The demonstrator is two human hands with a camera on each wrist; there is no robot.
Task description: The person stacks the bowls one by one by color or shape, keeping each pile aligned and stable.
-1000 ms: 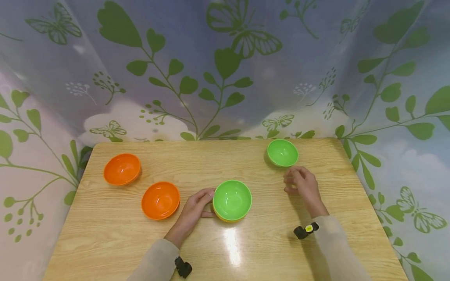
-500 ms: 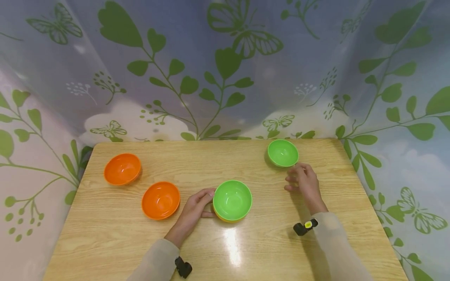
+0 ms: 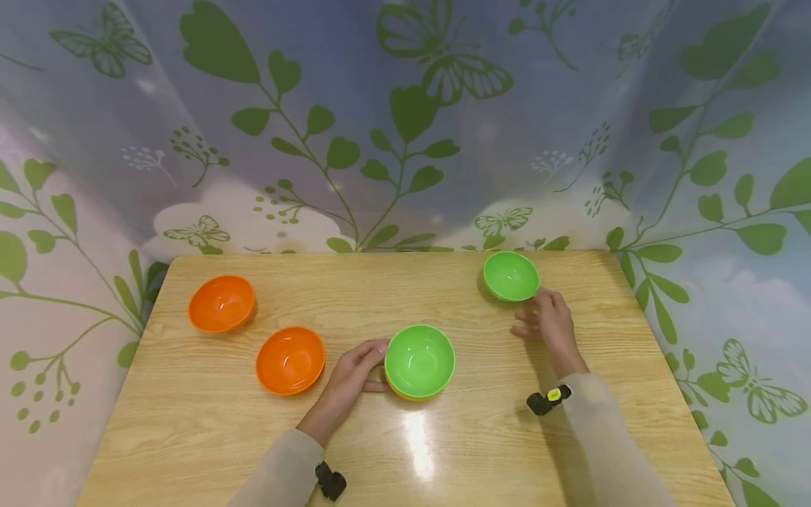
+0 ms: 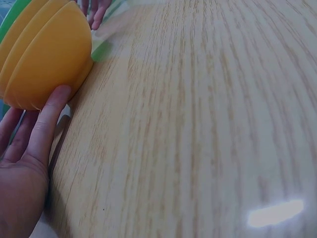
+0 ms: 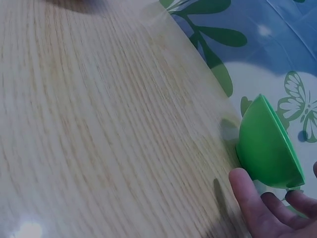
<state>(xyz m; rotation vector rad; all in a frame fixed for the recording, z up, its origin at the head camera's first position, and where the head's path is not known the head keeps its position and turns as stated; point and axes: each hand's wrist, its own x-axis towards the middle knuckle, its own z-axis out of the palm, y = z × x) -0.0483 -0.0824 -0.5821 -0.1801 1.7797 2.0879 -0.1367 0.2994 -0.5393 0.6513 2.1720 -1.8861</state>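
A stack of nested bowls stands mid-table, a green bowl (image 3: 419,360) on top and yellow-orange bowls (image 4: 52,47) under it. Against the stack's left side rests my left hand (image 3: 350,373), its extended fingers touching the lower bowls without wrapping round them. Farther back on the right is a single green bowl (image 3: 510,276). My right hand (image 3: 552,325) is at that bowl's near right side with loosely spread fingers. In the right wrist view its fingertips (image 5: 240,178) are close to the bowl's wall and rim; whether they touch is hard to tell.
Two orange bowls stand on the left of the wooden table (image 3: 380,296): one near the back corner (image 3: 222,304), the other closer to my left hand (image 3: 291,360). A leaf-patterned curtain (image 3: 405,176) borders the table's back and sides.
My right hand has moved slightly forward, closer to the single green bowl. The left hand and the stack stay where they were.
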